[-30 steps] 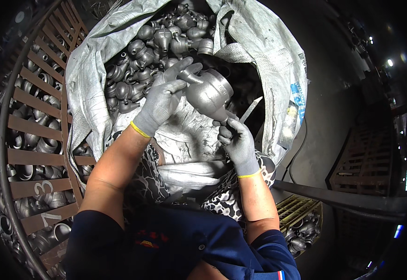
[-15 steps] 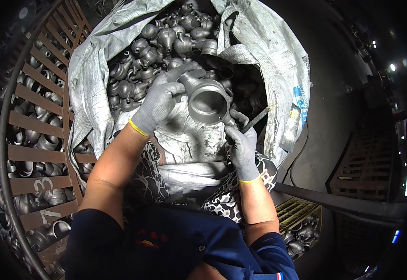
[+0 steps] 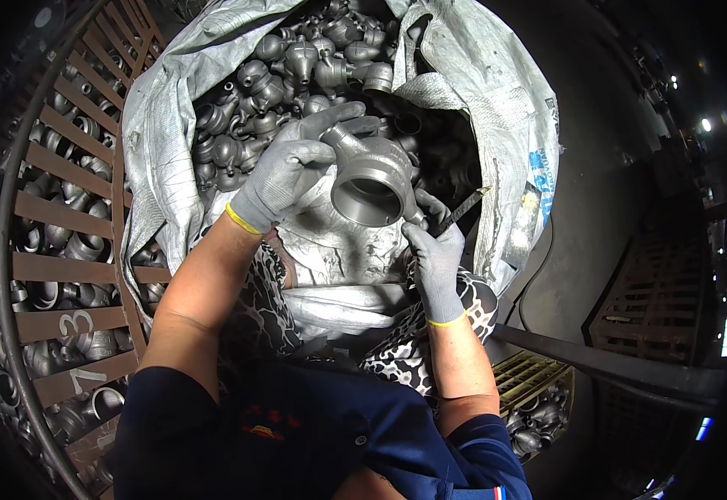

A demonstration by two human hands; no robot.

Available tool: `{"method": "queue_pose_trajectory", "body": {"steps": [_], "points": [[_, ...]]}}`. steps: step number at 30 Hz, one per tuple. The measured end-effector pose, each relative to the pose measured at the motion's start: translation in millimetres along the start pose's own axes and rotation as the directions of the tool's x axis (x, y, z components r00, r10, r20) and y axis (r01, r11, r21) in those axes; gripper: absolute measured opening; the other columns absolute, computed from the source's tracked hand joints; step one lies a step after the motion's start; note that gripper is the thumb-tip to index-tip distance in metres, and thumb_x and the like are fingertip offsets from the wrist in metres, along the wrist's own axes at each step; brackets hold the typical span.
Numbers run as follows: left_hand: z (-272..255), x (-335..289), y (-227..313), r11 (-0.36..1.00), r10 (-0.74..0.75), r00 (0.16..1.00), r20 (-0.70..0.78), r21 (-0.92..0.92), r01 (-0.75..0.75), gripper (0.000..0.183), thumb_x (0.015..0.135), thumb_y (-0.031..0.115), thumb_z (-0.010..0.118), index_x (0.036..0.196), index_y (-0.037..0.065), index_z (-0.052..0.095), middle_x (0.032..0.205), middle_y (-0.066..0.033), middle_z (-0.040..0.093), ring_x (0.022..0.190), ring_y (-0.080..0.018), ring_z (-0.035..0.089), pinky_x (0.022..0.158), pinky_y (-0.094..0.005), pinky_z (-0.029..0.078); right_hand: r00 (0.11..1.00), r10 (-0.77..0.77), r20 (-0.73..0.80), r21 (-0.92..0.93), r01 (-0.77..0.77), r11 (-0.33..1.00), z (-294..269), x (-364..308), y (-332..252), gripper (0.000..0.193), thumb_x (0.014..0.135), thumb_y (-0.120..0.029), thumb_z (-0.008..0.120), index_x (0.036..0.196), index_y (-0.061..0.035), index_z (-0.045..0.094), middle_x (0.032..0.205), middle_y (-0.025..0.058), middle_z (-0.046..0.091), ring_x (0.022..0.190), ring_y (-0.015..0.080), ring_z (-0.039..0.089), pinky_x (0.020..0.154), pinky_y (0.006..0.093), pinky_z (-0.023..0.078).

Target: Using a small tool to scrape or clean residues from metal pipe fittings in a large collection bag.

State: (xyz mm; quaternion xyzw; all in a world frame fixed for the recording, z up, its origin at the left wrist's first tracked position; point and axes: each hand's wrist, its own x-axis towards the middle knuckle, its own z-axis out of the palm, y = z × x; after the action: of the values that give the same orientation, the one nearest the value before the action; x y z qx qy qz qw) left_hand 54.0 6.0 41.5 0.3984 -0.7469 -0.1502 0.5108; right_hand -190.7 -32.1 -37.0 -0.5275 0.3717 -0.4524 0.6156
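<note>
A grey metal casting [image 3: 384,164], a hollow round body with a wide mouth and short stubs, is held up before me, tilted so that its mouth faces toward me. My left hand [image 3: 284,171], in a grey glove with a yellow cuff, is closed at the stub on its upper left. At the casting's lower right, my gloved right hand [image 3: 436,254] is closed round a narrow, flat, dark file [image 3: 462,210] that points up and to the right. The right fingertips touch or nearly touch a small stub there.
A big white woven sack [image 3: 509,108] stands open ahead, with several similar castings [image 3: 301,62] inside. To the left, a brown slatted metal crate [image 3: 63,268] holds more. A yellow basket [image 3: 530,375] with castings stands at lower right, below a dark bar [image 3: 605,354].
The casting has tipped, so its mouth shows narrower and more of its outer wall is visible. My left hand has shifted slightly left; my right hand stays nearly in place with the file.
</note>
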Motion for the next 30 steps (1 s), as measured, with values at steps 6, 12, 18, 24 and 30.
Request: {"method": "queue_pose_trajectory", "body": {"steps": [6, 12, 18, 24, 30], "points": [[14, 6, 13, 0.519, -0.513, 0.856, 0.054, -0.775, 0.360, 0.060, 0.080, 0.001, 0.057, 0.137, -0.005, 0.040, 0.136, -0.0206, 0.050, 0.117, -0.0266, 0.055, 0.104, -0.0341, 0.040, 0.999, 0.046, 0.008, -0.082, -0.045, 0.996, 5, -4, -6, 0.054, 0.073, 0.008, 0.064, 0.125, 0.0097, 0.051, 0.113, 0.0120, 0.061, 0.101, 0.0144, 0.060, 0.090, 0.0255, 0.048], [8, 3, 2, 0.495, -0.536, 0.836, 0.114, -0.760, 0.421, 0.063, 0.083, 0.003, 0.056, 0.142, -0.004, 0.034, 0.136, -0.0215, 0.049, 0.121, -0.0268, 0.052, 0.106, -0.0348, 0.039, 0.988, 0.125, 0.094, -0.145, -0.111, 0.983, 4, -4, -7, 0.054, 0.072, 0.007, 0.066, 0.124, 0.0077, 0.053, 0.113, 0.0096, 0.062, 0.102, 0.0139, 0.060, 0.090, 0.0260, 0.047], [14, 1, -4, 0.689, -0.283, 0.959, -0.033, -0.703, 0.179, 0.062, 0.085, 0.006, 0.058, 0.142, -0.003, 0.034, 0.140, -0.0229, 0.044, 0.131, -0.0306, 0.044, 0.108, -0.0399, 0.038, 0.960, 0.201, 0.194, 0.082, -0.220, 0.972, 6, -8, -12, 0.048, 0.075, 0.004, 0.065, 0.122, 0.0064, 0.057, 0.105, 0.0060, 0.064, 0.090, 0.0092, 0.060, 0.080, 0.0215, 0.049], [21, 3, 1, 0.378, -0.371, 0.928, 0.039, -0.906, 0.190, 0.053, 0.095, 0.022, 0.056, 0.139, -0.001, 0.039, 0.133, -0.0223, 0.050, 0.125, -0.0279, 0.049, 0.105, -0.0399, 0.041, 0.915, 0.290, 0.281, 0.061, -0.319, 0.946, 12, -13, -9, 0.046, 0.076, 0.006, 0.065, 0.121, 0.0076, 0.056, 0.106, 0.0079, 0.066, 0.093, 0.0131, 0.062, 0.087, 0.0263, 0.050], [20, -2, 1, 0.494, -0.434, 0.901, 0.019, -0.831, 0.256, 0.053, 0.097, 0.027, 0.054, 0.138, -0.004, 0.040, 0.114, -0.0193, 0.063, 0.105, -0.0248, 0.062, 0.095, -0.0360, 0.049, 0.922, 0.298, 0.247, 0.145, -0.340, 0.929, 6, -4, -21, 0.041, 0.083, -0.004, 0.062, 0.122, 0.0065, 0.055, 0.086, 0.0028, 0.061, 0.069, 0.0065, 0.052, 0.060, 0.0202, 0.042]]}}
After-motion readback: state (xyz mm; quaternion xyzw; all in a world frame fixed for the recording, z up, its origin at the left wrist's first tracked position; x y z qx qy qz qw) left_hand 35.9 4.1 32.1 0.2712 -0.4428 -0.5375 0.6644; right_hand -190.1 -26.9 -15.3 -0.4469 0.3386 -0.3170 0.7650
